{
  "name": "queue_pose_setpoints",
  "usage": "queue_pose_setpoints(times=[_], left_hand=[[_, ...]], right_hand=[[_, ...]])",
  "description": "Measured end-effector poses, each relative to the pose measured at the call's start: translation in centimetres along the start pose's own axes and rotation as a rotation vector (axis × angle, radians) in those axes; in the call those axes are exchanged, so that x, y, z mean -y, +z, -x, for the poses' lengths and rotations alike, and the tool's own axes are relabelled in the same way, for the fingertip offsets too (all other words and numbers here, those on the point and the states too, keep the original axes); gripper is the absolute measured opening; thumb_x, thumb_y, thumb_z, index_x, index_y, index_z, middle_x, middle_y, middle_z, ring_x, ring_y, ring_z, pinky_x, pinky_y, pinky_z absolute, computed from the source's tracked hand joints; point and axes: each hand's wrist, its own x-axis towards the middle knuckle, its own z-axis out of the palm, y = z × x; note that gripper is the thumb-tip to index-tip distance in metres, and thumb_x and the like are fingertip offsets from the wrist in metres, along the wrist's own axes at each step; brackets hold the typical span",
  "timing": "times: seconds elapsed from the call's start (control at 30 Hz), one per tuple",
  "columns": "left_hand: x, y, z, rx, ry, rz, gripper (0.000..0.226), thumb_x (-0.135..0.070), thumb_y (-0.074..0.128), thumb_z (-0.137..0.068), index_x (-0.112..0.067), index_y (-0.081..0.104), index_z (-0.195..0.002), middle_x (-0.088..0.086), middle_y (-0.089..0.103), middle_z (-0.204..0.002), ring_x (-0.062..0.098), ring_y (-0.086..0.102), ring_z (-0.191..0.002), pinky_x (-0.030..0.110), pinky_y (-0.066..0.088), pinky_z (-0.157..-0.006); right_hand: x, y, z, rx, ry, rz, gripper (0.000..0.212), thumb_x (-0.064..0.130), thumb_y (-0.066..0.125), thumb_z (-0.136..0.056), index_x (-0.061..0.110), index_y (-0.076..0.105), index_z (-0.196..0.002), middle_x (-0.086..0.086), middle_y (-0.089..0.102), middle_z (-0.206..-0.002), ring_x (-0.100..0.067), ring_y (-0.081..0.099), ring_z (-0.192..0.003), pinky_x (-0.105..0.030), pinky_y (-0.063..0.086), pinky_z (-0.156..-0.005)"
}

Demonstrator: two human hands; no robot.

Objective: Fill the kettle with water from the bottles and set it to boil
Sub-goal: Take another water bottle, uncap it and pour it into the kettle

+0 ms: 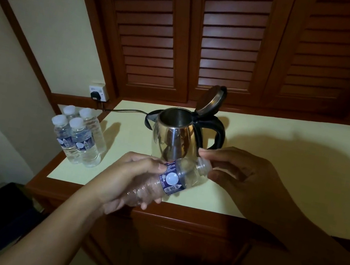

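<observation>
The left hand (130,180) grips the bottle (176,178) to steady it while the right hand (240,176) pinches its top, probably for unscrewing

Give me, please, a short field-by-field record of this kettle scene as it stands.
left hand: grips the bottle round its body, bottle tilted
right hand: fingers pinch the bottle's neck end
kettle: on the counter, lid up
spare bottles: four, capped, upright, at the counter's left edge
plug: in the wall socket; cord runs toward the kettle
</observation>
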Motion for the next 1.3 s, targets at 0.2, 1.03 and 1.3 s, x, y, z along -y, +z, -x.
queue_pose_setpoints(times=[0.2, 1.03, 1.3], left_hand=[[-0.2, 0.2, -1.0, 0.512, -0.411, 0.357, 0.062, -0.037, 0.074, -0.086, 0.008, 0.065, -0.128, 0.026, 0.075, -0.089, 0.026, 0.073, -0.055, 0.025, 0.054, -0.041], [4.1, 19.3, -18.5, 0.086, 0.358, -0.523, 0.046, -0.027, 0.078, -0.095, -0.050, 0.065, -0.132, -0.012, 0.073, -0.124, 0.006, 0.070, -0.113, 0.031, 0.056, -0.101], [2.9, 29.7, -30.2, 0.174, 0.292, -0.603, 0.058, -0.019, 0.079, -0.091, -0.041, 0.060, -0.141, -0.020, 0.075, -0.118, -0.001, 0.071, -0.106, 0.022, 0.056, -0.094]], right_hand=[[0.3, -1.1, -0.1, 0.010, -0.203, 0.457, 0.029, 0.035, 0.061, -0.096, 0.023, 0.069, -0.122, 0.025, 0.063, -0.105, 0.013, 0.059, -0.093, -0.004, 0.043, -0.074], [-7.5, -18.9, -1.8, -0.354, 0.445, 0.477, 0.039, 0.060, 0.054, -0.090, 0.026, 0.071, -0.083, 0.011, 0.066, -0.069, -0.004, 0.062, -0.068, -0.023, 0.048, -0.063], [-13.7, -32.6, -1.8, -0.380, 0.401, 0.392, 0.019, 0.039, 0.050, -0.101, 0.038, 0.068, -0.108, 0.027, 0.069, -0.101, 0.008, 0.061, -0.098, -0.014, 0.045, -0.085]])
